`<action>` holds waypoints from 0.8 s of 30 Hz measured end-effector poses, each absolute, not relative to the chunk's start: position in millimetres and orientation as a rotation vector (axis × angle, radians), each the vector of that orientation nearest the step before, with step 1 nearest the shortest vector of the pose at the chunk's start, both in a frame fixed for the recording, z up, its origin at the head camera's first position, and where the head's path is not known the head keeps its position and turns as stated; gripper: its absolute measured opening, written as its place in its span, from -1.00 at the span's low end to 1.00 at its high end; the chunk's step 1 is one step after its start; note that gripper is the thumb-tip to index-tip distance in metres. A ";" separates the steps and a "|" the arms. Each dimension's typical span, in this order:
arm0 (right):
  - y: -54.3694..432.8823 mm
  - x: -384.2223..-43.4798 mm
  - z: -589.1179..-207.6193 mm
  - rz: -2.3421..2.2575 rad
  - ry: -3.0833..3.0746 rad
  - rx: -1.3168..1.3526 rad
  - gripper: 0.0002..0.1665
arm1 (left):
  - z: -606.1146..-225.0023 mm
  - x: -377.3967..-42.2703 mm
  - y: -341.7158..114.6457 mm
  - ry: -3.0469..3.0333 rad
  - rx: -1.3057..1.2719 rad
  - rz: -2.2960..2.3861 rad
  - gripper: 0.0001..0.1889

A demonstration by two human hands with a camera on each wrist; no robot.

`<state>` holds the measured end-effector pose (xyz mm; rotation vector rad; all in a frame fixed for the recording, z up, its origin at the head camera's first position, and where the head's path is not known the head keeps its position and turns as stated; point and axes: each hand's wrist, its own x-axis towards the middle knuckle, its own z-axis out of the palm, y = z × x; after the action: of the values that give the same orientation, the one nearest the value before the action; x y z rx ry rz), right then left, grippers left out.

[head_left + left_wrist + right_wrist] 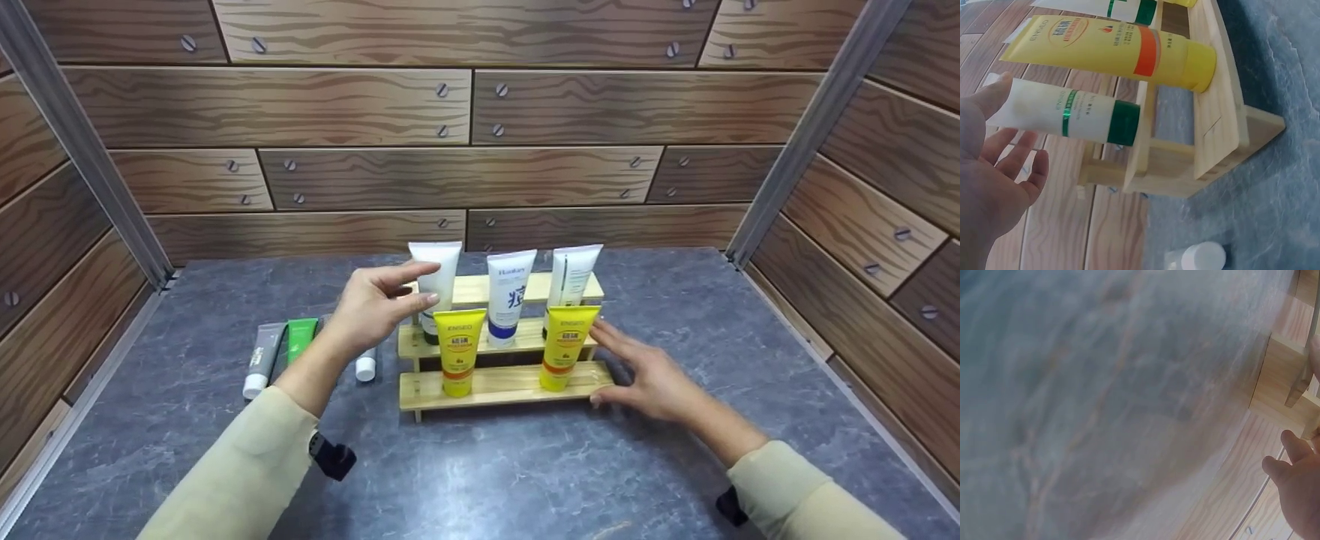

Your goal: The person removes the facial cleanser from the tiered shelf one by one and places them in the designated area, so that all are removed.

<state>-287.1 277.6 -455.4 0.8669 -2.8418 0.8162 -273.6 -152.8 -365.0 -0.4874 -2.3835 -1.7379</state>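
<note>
A three-tier wooden stand (510, 382) holds upright squeeze tubes. Two yellow tubes (459, 352) (568, 349) are on the lowest step. Behind them on the middle step stand a white tube (1092, 115) with a dark green cap, a white tube with a blue cap (510, 296) and another white tube (576, 274). My left hand (379, 307) is at the upper part of the left white tube, thumb and fingers spread about it, the tube's lower end on the step. At the stand's right end, my right hand (652, 382) rests with extended fingers, thumb by the lowest step.
Left of the stand, a grey tube (264, 358) and a green tube (301, 339) lie on the grey marbled tabletop (480, 480). A white-capped tube (365, 366) lies closer to the stand, partly behind the left arm. Wood-patterned panels (465, 176) wall the table's back and sides.
</note>
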 end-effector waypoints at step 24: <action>276.1 -286.0 -454.8 0.791 -2.817 0.874 0.23 | -369.1 -282.5 -142.2 -2.220 -0.382 -1.773 -0.51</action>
<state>-286.0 276.1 -454.8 0.8743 -2.8170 0.7911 -282.5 -142.2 -369.1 -0.3816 -2.2203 -1.7732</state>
